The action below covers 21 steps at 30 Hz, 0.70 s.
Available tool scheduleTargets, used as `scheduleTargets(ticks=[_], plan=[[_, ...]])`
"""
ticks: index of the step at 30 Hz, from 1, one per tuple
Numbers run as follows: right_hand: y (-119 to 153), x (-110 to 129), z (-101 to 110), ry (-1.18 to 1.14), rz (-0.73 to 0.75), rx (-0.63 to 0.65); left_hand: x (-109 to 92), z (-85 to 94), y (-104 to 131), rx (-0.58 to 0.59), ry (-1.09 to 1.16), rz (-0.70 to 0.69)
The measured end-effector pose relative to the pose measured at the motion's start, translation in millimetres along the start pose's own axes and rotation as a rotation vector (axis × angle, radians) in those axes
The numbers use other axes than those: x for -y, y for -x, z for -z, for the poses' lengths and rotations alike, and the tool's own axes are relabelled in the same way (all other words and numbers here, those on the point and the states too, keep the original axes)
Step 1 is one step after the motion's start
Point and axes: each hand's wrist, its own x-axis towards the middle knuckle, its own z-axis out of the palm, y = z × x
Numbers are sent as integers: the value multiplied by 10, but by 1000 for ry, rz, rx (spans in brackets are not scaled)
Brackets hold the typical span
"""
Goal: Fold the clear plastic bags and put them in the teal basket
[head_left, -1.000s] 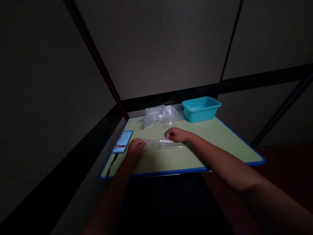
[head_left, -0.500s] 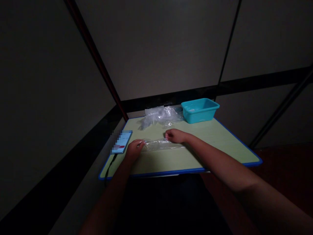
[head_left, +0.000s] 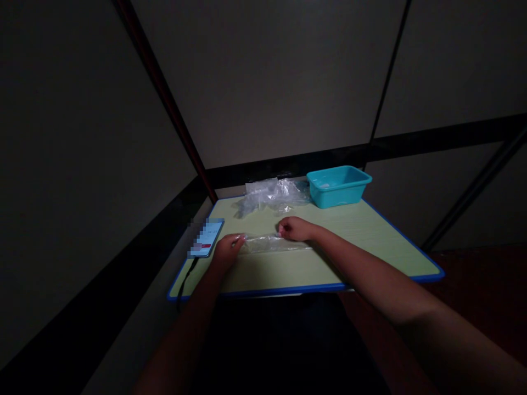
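A clear plastic film (head_left: 263, 244) lies at the clock's centre on a pale table (head_left: 382, 241). The left hand (head_left: 228, 250) pinches its 9 o'clock end; the right hand (head_left: 298, 229) pinches its far border, near 1 o'clock. A phone (head_left: 212, 235) sits at 9, along the table's side; crumpled plastic (head_left: 272, 196) at 12; a turquoise basin (head_left: 340, 196) between 1 and 2. Open tabletop reaches the blue edge (head_left: 288, 291) at 3 and 6.

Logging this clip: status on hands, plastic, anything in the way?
Left hand, right hand pinching clear plastic at far edge. Plastic spread on table. Phone left of left hand, basin beyond; neither blocking.
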Motion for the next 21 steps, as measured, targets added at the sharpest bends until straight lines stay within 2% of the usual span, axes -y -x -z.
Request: scheduleTargets(ticks=[9,17,21], plan=[[-5,0,-16,1,26,-8,61,34,-37,-137,-128,41],[-14,14,-46,-33,12,-55,-12,67,-19,-172,-188,44],[-20,72,-34,-10,21,-28,-33,77,-24,-193,-210,54]])
